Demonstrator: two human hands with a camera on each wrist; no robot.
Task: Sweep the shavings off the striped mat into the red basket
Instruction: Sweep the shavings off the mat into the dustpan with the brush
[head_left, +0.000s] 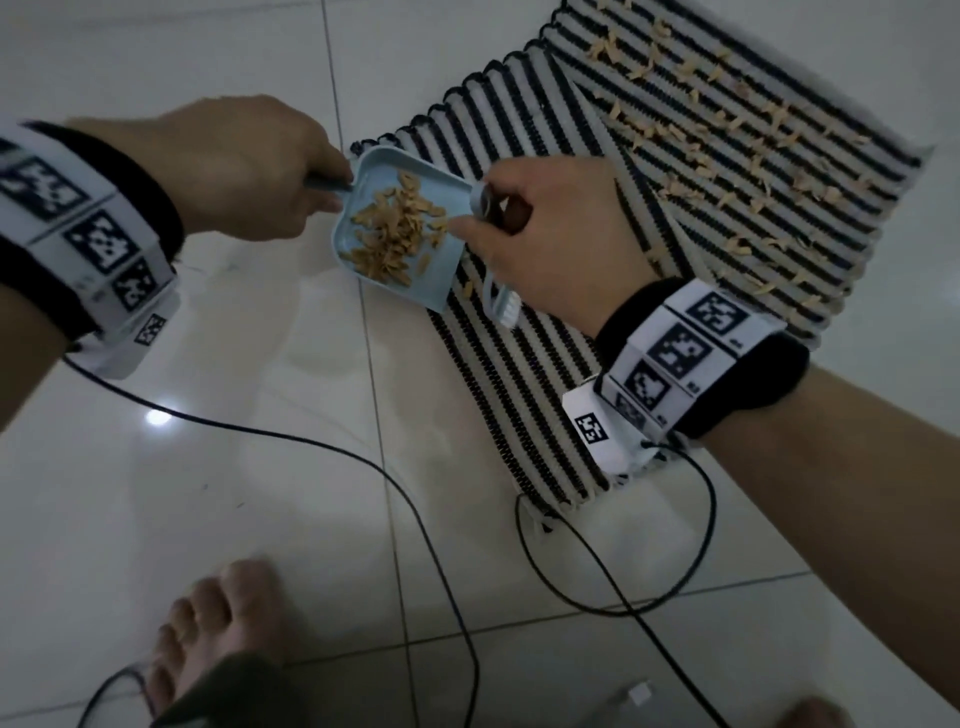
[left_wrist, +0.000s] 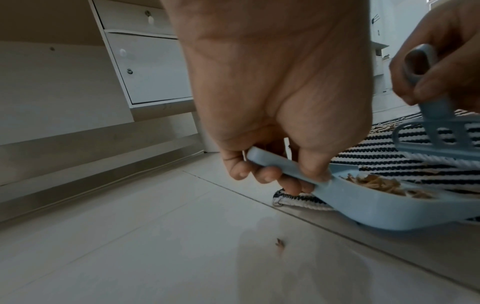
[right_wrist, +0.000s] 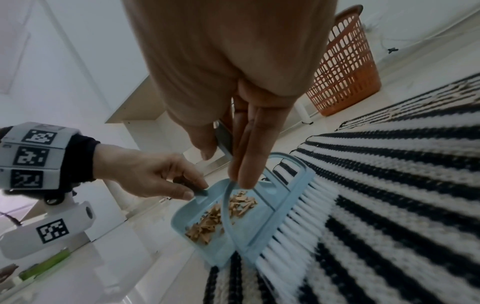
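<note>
While the left hand (head_left: 244, 171) grips the pale blue plastic dustpan (head_left: 400, 228) flat on the black-and-white striped mat (head_left: 727, 171), the right hand (head_left: 550, 234), pinching the blue white-bristled brush (right_wrist: 280, 222), should draw tan shavings (head_left: 691, 150) in with short strokes.

The left hand (left_wrist: 272, 98) holds the handle of a light blue dustpan (left_wrist: 369, 207), with the thumb on top and fingers curled under. Brown shavings (left_wrist: 376, 185) lie in the pan. The pan's front sits over the edge of the striped mat (left_wrist: 389, 156). The right hand (left_wrist: 439, 53) grips a blue brush (left_wrist: 436, 135) above it. One shaving (left_wrist: 280, 243) lies on the white floor (left_wrist: 130, 236). White drawers (left_wrist: 148, 67) stand behind.
</note>
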